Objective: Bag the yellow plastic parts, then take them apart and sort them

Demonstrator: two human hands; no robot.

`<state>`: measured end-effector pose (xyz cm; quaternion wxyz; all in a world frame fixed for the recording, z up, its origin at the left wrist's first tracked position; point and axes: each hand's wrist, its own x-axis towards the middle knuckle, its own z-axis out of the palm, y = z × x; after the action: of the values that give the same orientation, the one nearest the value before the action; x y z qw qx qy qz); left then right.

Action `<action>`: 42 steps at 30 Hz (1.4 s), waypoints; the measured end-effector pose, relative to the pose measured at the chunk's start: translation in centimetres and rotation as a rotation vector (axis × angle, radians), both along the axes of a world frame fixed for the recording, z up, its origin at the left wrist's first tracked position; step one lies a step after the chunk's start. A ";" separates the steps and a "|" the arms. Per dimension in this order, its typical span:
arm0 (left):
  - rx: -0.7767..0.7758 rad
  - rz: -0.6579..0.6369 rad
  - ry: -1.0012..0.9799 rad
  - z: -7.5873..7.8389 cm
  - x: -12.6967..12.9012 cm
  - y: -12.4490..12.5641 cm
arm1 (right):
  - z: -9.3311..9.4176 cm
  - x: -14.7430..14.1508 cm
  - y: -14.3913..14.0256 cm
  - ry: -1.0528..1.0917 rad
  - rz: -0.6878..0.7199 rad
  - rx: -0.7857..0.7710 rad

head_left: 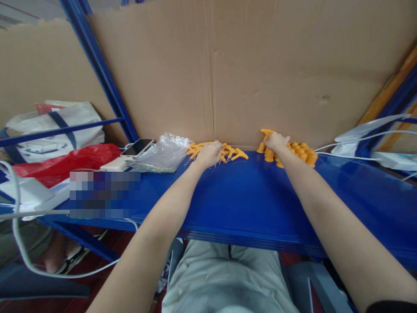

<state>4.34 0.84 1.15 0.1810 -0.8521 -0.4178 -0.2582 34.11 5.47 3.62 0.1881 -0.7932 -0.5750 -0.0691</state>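
My left hand (210,154) is over a loose pile of yellow T-shaped plastic handles (240,154) with small curly metal ends, near the cardboard. Its fingers curl down into the pile, and what they grip is hidden behind the hand. Further right, my right hand (276,142) is closed on an upright yellow piece with a T-shaped top (267,131). That piece stands at the left end of a tight cluster of yellow cylindrical pieces (301,153) with wider bases. My right wrist covers part of the cluster.
A cardboard sheet (247,74) walls off the back of the blue table (241,200). Left of the pile lie a clear plastic bag (163,154), a phone (138,147) and a red bag (78,161). White cables (348,154) run along the right side.
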 end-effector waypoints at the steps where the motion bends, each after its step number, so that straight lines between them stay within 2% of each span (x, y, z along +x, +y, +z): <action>1: -0.005 -0.010 0.017 -0.1 0.2 -0.1 | 0.3 -0.1 -0.2 -0.009 0.003 -0.027; 8: -0.098 -0.139 0.163 -1.6 2.2 -0.7 | 1.4 0.3 -1.4 -0.200 0.172 -0.140; 15: -0.238 -0.116 0.244 -3.1 3.4 -0.5 | 0.8 1.1 -2.1 -0.358 0.294 -0.162; 19: -0.224 -0.118 0.242 -2.9 3.4 -0.6 | 0.4 0.8 -3.4 -0.370 0.282 -0.214; 27: -0.170 -0.153 0.289 -1.8 3.9 -2.0 | -0.1 -0.3 -6.3 -0.284 0.248 -0.190; 31: -0.171 -0.170 0.298 -1.4 4.3 -2.6 | -0.1 -1.2 -8.3 -0.350 0.231 -0.195; 36: -0.167 -0.251 0.274 -1.5 4.8 -2.9 | -0.3 -2.3 -10.5 -0.411 0.231 -0.184; 42: -0.140 -0.333 0.286 -1.6 5.5 -3.3 | -1.1 -2.7 -12.4 -0.339 0.288 -0.121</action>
<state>9.85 -2.41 -0.49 0.1337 -0.9477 -0.2583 -0.1315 31.44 -6.95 2.55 0.0490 -0.6898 -0.7088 -0.1392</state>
